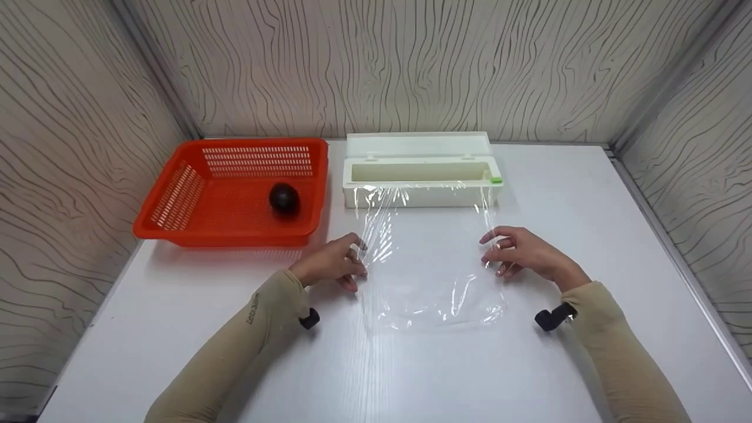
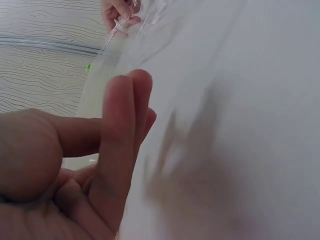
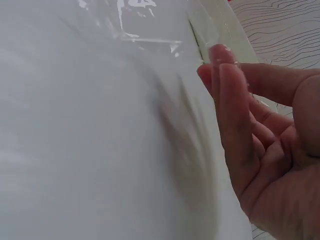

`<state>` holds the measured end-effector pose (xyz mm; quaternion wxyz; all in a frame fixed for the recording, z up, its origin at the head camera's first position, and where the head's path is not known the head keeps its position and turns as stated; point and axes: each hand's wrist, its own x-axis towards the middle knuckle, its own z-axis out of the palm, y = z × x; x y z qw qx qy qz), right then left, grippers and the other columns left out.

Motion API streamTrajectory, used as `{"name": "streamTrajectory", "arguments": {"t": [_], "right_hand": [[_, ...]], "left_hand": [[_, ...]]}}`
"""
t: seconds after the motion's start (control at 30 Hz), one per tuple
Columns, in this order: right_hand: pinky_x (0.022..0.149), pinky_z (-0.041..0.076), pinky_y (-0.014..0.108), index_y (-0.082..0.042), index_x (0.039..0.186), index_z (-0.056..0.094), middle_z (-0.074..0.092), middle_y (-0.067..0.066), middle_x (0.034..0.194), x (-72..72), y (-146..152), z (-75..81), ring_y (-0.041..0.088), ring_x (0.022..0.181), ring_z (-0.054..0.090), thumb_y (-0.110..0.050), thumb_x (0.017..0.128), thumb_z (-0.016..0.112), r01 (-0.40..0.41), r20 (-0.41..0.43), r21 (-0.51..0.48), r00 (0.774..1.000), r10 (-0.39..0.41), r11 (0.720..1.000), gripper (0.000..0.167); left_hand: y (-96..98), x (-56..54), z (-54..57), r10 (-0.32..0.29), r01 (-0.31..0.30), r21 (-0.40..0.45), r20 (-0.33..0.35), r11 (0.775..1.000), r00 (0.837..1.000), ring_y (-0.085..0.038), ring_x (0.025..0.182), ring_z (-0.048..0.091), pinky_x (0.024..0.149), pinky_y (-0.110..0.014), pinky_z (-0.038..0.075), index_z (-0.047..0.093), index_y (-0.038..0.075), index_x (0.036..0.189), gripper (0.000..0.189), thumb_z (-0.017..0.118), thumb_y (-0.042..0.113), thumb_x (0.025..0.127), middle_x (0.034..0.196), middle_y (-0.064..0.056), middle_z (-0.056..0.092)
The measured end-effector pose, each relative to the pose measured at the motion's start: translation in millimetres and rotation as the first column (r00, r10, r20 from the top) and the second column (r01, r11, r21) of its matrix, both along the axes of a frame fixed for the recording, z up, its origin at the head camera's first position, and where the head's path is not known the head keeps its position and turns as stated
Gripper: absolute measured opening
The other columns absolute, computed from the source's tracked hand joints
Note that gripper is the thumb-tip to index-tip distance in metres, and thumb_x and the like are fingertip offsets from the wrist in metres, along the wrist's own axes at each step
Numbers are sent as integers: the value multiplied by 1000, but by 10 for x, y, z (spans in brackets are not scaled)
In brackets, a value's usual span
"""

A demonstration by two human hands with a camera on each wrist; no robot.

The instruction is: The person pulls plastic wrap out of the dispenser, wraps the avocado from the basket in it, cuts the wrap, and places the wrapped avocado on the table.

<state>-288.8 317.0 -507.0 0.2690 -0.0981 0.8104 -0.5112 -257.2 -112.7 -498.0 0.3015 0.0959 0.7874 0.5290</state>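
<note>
Clear, thin plastic film (image 1: 432,252) stretched from a white rectangular box (image 1: 417,145), upper centre, to mid-frame. The left hand (image 1: 333,263) and right hand (image 1: 526,254) pinched its side edges, fingertips together. It seemed light, limp, clingy, easily creased; the side edges looked best to hold.

The place looks like a small work booth (image 1: 64,129), with a white desk (image 1: 570,194) closed in on three sides by panels (image 1: 411,70) printed with dark wood-grain lines and joined at the corners by grey metal strips (image 1: 154,64), though whether it stands in a lab, workshop or office cannot be told.
</note>
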Motion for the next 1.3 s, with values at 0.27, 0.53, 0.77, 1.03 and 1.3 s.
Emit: {"name": "streamTrajectory", "arguments": {"t": [0.27,0.53,0.77,1.03,1.3], "right_hand": [[66,63,30,7,128,56,71,6,89,-5,62,-90,14,68,69,-7,92,77,-22,35,14,999,22,1000,45],[65,62,29,8,127,57,71,4,88,-16,116,-92,13,66,69,-5,88,79,-17,30,44,999,15,999,47],[67,62,27,8,125,59,73,7,86,-10,151,-79,13,68,70,-8,85,84,-19,11,60,1000,19,998,50],[71,63,29,7,128,59,74,9,91,-31,188,-32,15,72,72,-9,85,85,-27,-10,68,1000,28,997,53],[79,63,30,0,143,52,65,19,119,-193,176,114,19,87,75,-24,100,70,166,-169,147,976,-140,975,53]], "left_hand": [[-16,18,-74,-21,20,-35,-39,999,999,-16,58,69,60,-33,63,51,-4,124,36,69,-8,92,88,-14,69],[-27,9,-80,-33,26,-80,-86,996,996,-17,59,69,61,-32,62,55,-3,120,31,69,-6,93,86,-13,69],[-38,5,-86,-65,46,-118,-163,992,985,-14,61,68,61,-30,61,57,-5,115,27,69,-7,91,85,-14,72],[-73,26,-11,-77,32,-219,-200,975,977,-15,67,69,69,-29,59,60,2,115,33,79,6,88,86,-7,71],[-3,-68,3,136,-247,-262,-379,933,915,-30,113,65,106,-44,51,36,7,152,73,76,27,94,133,-17,59]]}}
